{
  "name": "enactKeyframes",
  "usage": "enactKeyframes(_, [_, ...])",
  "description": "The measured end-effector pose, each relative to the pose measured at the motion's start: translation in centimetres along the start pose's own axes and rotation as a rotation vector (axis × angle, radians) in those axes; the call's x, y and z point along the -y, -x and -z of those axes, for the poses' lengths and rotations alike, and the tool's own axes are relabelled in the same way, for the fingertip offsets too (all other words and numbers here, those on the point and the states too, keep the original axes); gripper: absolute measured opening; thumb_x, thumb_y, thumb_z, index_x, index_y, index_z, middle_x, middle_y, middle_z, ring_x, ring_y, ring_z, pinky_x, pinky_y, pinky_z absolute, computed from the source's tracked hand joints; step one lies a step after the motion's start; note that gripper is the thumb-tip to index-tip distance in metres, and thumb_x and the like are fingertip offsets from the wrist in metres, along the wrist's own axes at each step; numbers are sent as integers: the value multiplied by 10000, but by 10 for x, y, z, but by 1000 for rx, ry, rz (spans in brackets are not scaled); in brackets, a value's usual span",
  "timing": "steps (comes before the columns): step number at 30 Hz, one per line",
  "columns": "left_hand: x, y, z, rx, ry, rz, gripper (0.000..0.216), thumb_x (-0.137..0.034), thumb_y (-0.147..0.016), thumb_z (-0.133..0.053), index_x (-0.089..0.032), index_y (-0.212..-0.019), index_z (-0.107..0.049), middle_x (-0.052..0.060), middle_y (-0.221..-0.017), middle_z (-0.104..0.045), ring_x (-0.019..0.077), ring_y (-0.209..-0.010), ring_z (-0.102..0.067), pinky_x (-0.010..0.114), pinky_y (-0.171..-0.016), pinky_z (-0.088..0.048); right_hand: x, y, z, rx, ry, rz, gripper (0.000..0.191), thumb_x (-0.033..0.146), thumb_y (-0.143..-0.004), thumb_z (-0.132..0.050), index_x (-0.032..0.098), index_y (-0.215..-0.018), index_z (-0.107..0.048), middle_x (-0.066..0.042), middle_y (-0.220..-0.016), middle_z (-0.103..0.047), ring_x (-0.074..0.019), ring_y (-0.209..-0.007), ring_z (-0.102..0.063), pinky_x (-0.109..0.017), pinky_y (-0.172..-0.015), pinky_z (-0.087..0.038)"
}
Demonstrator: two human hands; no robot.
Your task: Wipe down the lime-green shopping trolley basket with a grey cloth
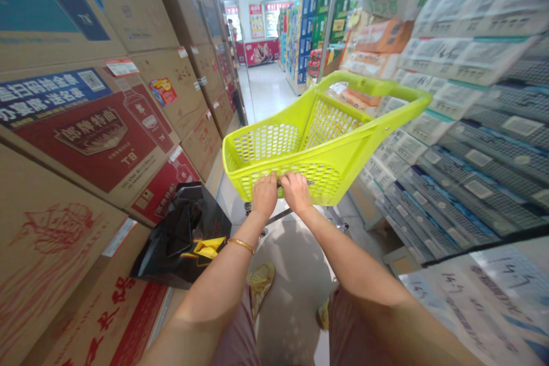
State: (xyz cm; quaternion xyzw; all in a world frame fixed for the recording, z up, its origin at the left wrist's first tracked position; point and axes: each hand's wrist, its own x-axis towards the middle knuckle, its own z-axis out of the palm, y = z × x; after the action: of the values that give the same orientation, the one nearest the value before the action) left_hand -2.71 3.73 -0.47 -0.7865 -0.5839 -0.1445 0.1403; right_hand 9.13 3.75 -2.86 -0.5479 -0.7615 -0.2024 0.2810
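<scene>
A lime-green plastic shopping cart (364,148) stands crosswise in front of me, its basket wall pierced with holes and its handle up at the right. Close together at the near side of the basket, my left hand (265,191) and my right hand (295,190) are both closed, fingers curled over. A thin dark bar (279,183) shows between them and past the right fingers, against the cart's wall; whether it belongs to the cart I cannot tell. A gold bangle (241,245) circles my left wrist. Nothing shows inside the visible part of the basket.
Stacked cardboard cartons (98,131) line the left side, with a black bag (184,240) standing against them. Packs of tissue paper (463,97) fill the right shelves. Ahead, the tiled aisle (268,88) leads past blue and green box stacks (306,34).
</scene>
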Motion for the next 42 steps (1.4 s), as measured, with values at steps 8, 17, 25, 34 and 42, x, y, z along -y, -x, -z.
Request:
enactKeyframes(8, [-4,2,10,66,3,13,337,-115,-881,-342,-100,-1195,-462,114,-941,-627,190,-915,-574,292,-792,-416,-8,-28,20,-301,-66,-112,249,152,-871,-408,223,-995,-613,-77,-1032,-529,-196,-913,-388,-332,-812,-290])
enactKeyframes(17, [-3,1,11,49,17,34,286,-126,-882,-347,-113,-1111,-517,103,-933,-633,192,-902,-580,287,-779,-425,-7,3,-5,-65,-10,-8,234,196,-875,-418,244,-1012,-602,-69,-1045,-562,-204,-878,-381,-339,-763,-281])
enactKeyframes(25, [-4,1,14,70,14,40,349,-137,-870,-377,-120,-1211,-454,102,-929,-643,186,-911,-584,280,-778,-431,-12,25,-6,143,-21,126,237,178,-873,-407,214,-1023,-586,-82,-1058,-560,-203,-876,-383,-338,-768,-289])
enactKeyframes(34, [-18,4,27,28,57,-48,279,-173,-900,-331,-125,-1075,-543,101,-817,-636,189,-835,-596,294,-733,-432,-28,-16,26,-264,-144,-192,324,100,-796,-390,189,-1032,-594,-101,-1022,-501,-216,-929,-398,-354,-816,-332])
enactKeyframes(42, [-30,-1,13,57,57,-78,310,-166,-913,-324,-94,-1146,-516,106,-807,-640,188,-847,-601,288,-728,-432,-31,-2,16,-156,-44,-97,261,148,-839,-414,204,-1011,-602,-83,-1021,-538,-207,-876,-387,-323,-782,-317])
